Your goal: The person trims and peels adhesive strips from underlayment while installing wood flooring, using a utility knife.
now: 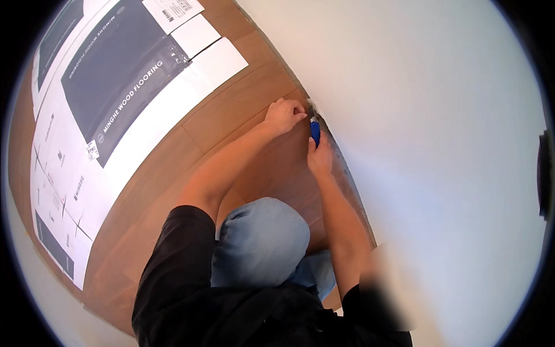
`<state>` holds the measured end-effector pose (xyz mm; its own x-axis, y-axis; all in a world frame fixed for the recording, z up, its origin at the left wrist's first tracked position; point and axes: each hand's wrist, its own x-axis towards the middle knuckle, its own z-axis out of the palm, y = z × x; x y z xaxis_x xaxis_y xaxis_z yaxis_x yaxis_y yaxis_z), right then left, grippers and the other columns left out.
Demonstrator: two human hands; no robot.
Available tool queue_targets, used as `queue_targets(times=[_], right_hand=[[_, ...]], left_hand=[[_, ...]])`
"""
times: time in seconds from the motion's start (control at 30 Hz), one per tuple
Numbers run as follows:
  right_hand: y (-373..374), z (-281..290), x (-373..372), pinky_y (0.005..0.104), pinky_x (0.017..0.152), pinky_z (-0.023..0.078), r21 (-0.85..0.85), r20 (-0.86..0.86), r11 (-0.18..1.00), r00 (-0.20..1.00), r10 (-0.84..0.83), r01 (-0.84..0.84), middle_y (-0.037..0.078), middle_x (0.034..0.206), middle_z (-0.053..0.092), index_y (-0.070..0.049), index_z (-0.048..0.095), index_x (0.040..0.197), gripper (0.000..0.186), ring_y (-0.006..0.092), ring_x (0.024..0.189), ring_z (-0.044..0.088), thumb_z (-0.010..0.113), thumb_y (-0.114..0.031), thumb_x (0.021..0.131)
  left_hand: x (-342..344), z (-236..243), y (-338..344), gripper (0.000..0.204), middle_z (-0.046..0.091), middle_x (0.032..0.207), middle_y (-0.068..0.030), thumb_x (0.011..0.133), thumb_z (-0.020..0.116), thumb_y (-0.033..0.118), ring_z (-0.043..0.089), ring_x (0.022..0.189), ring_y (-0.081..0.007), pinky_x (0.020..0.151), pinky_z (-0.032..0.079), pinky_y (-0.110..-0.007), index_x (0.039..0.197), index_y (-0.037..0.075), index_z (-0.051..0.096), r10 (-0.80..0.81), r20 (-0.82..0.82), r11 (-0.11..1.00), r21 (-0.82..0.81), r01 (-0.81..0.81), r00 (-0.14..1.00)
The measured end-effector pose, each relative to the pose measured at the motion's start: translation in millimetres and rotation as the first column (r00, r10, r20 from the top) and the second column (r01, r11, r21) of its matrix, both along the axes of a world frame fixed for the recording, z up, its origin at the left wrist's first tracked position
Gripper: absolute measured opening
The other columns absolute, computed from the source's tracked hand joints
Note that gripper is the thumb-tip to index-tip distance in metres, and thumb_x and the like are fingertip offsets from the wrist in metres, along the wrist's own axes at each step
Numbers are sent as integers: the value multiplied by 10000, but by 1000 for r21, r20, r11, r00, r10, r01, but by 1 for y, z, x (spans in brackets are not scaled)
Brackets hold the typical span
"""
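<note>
Right hand point(321, 157), right of centre in the frame, observed closed around the blue handle of a small tool point(315, 132), its metal end pointing toward the top of the frame, at the seam where the wood floor point(222, 113) meets the white wall point(439, 115). Left hand point(284, 117), upper centre just left of that metal end, has fingers curled; whether it grips anything cannot be determined. Printed white-and-grey cardboard point(124, 75) covers floor at upper left.

Left fingers point(296, 107) curled, arms point(231, 153) forward
</note>
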<state>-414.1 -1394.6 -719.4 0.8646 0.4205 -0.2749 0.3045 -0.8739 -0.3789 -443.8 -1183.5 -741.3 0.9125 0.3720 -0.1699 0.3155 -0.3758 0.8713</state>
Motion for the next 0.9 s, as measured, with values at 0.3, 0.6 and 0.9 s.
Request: queue_targets(times=[0.3,0.6,0.9], right_hand=[[-2,-10,13,544,998,487,-5,-52,1000,999,9,-10,284,1315,602,-69,431,1495,542,466,1180,602,507,-383,1060],[-20,-7,11,522,996,500,-30,-32,1000,999,1,-2,265,1322,601,-77,420,1501,542,438,1169,620,503,-384,1062],[-113,-15,-3,517,1018,484,-74,14,997,1000,-13,14,250,1297,606,-81,431,1496,535,415,1207,595,478,-397,1067]], left_hand=[[33,2,-21,372,750,844,-59,839,815,456,695,831,-266,766,562,-418,892,92,760,53,-21,977,206,-48,998],[44,-1,-31,375,766,852,-49,803,823,510,727,834,-246,755,560,-406,895,147,799,185,-138,970,183,-159,973],[44,-10,-41,358,767,914,-55,805,859,402,714,849,-217,786,554,-374,988,107,770,257,-98,962,124,-244,961]])
